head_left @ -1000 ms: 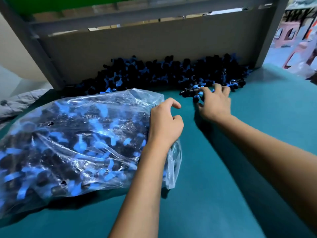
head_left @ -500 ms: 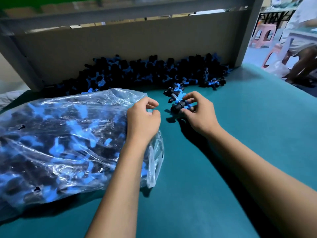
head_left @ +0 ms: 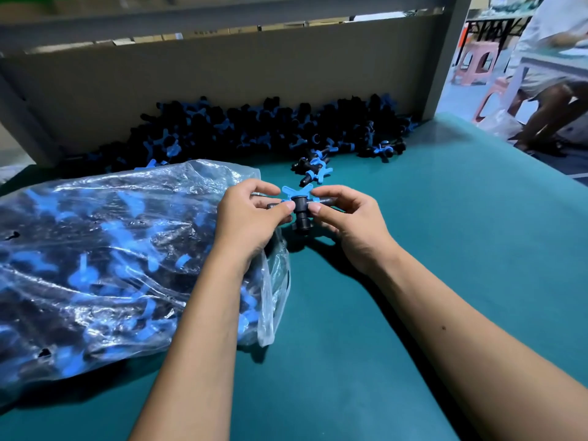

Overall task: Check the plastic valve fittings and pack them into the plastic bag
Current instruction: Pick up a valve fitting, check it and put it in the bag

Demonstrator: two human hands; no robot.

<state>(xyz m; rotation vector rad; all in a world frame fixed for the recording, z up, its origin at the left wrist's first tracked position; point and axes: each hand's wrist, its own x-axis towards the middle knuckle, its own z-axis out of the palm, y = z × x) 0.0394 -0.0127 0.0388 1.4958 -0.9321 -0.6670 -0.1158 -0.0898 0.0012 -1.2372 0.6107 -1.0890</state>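
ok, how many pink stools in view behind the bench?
2. One pink stool stands far back at the upper right; the second stool is nearer, beside a seated person's legs, partly hidden by them. More may sit out of frame.

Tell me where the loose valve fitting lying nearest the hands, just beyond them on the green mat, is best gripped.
Probably by the black barrel of the loose valve fitting, pinched across its sides from above. It lies flat on the green mat with its blue winged handle spread sideways, so the handle could turn under a pinch, while the barrel gives firm sides.
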